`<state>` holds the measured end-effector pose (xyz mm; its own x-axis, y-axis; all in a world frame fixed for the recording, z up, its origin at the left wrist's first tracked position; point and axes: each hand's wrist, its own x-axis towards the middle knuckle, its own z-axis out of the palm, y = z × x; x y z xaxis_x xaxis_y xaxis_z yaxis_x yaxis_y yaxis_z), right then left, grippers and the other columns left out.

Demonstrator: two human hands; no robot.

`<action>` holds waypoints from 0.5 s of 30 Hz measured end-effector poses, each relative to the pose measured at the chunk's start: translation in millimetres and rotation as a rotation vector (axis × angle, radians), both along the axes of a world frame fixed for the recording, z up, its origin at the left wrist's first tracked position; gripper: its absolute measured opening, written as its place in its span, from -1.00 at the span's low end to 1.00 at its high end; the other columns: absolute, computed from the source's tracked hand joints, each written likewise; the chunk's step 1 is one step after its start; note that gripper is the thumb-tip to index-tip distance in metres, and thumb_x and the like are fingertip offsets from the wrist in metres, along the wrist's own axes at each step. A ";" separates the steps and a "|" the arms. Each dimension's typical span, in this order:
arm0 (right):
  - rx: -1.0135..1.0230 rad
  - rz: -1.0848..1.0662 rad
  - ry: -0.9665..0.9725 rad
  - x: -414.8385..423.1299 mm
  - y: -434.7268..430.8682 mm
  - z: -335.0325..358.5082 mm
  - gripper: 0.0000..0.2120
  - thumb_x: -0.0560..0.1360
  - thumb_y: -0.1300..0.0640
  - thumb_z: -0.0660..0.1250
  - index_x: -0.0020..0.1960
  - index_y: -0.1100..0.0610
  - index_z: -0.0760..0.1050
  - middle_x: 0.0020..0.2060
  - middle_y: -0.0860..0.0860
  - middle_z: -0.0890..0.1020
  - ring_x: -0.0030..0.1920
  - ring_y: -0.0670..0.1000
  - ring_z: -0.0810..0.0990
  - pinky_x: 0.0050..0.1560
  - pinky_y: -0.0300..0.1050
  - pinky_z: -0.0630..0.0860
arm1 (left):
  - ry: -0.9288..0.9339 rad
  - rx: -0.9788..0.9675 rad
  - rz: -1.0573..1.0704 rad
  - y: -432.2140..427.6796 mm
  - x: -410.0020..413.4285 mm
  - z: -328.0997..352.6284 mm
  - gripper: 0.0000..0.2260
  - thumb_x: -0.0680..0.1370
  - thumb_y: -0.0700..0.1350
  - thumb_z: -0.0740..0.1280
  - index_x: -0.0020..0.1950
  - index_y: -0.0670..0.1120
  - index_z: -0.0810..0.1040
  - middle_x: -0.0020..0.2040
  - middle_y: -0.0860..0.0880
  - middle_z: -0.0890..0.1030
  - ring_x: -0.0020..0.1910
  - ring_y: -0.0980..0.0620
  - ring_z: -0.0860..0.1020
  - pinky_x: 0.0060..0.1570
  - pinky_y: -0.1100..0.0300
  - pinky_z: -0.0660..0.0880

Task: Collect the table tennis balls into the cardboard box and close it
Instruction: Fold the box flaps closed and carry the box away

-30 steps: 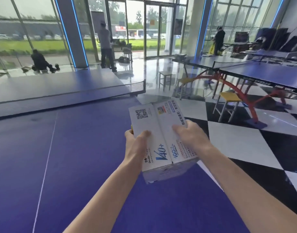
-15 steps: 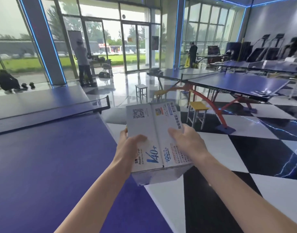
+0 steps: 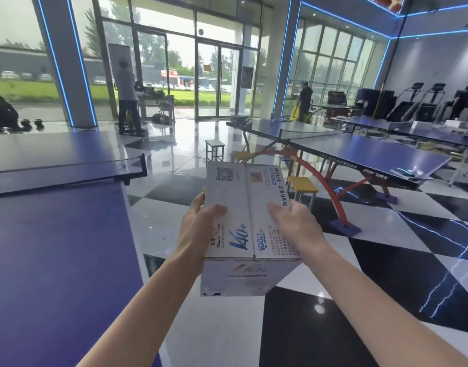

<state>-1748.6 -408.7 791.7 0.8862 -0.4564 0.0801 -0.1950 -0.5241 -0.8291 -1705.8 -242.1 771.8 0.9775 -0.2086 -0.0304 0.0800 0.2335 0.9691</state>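
Two bare hands hold a white cardboard box with blue letters (image 3: 244, 221) up in the air, in the middle of the view. Its two top flaps are shut flat. The left hand (image 3: 198, 231) grips the box's side at 9 o'clock, thumb pressed on the top. The right hand (image 3: 296, 226) grips the side at 3 o'clock, thumb on top too. A big blue table tennis table (image 3: 55, 247) is at 9 o'clock. The black and white checked floor (image 3: 373, 274) is under the box.
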 end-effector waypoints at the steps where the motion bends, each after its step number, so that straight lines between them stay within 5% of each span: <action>1: 0.006 0.003 0.001 14.2 -12.1 -0.6 -0.71 0.51 -0.16 0.17 0.07 0.02 0.46 -0.21 -0.02 0.67 -0.21 0.04 0.67 -0.04 0.10 0.60 | 0.002 -0.013 0.010 -12.5 16.3 -0.9 -0.56 0.45 -0.17 0.31 0.30 0.14 0.44 -0.10 -0.11 0.69 -0.31 -0.09 0.67 -0.46 0.15 0.54; 15: 0.028 0.053 0.033 205.0 -131.8 -25.3 -0.69 0.50 -0.16 0.21 0.10 -0.01 0.50 -0.22 -0.06 0.67 -0.21 0.03 0.66 -0.03 0.08 0.58 | 0.065 -0.051 0.096 -128.7 184.4 -29.2 -0.54 0.46 -0.16 0.28 0.35 0.11 0.40 -0.09 -0.09 0.67 -0.37 -0.02 0.66 -0.49 0.19 0.52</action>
<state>-1543.6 -540.5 766.4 0.9112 -0.4102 0.0386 -0.1948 -0.5114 -0.8369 -1521.4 -370.8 742.7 0.9894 -0.1170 -0.0860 0.1170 0.2923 0.9491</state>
